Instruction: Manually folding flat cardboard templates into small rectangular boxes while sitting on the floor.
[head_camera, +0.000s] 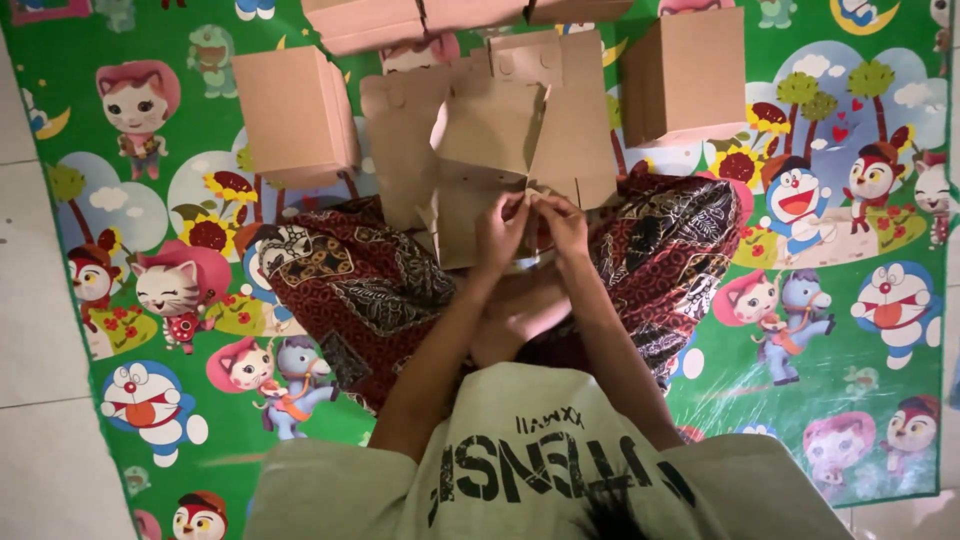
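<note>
Brown cardboard was between both hands, a flat unfolded box blank (490, 150) with cut flaps and rounded tabs. The left hand (497, 232) and the right hand (563, 226) were close together, almost touching, at the lower edge of this blank. The fingers of each hand were bent and pinched a small flap of the cardboard; the hands were not spread. Whether the fingertips of the two hands touched each other, I cannot tell.

The blank was thin, matte and stiff, with straight fold lines. It stretched away from the hands, toward the top of the view, and its near part lay over the person's lap. The forearms were bare and came together in a narrow V shape.

Under the hands was a dark red patterned cloth (370, 290) with a batik design, covering the crossed legs. The person wore a pale shirt (540, 470) with dark print.

Further out lay a glossy green play mat (830, 330) with cartoon figures, on a pale tiled floor (35, 330). On the mat stood folded cardboard boxes: one box at the left (295, 115), one box at the right (685, 80), both near the blank, and more boxes at the top edge (365, 22).
</note>
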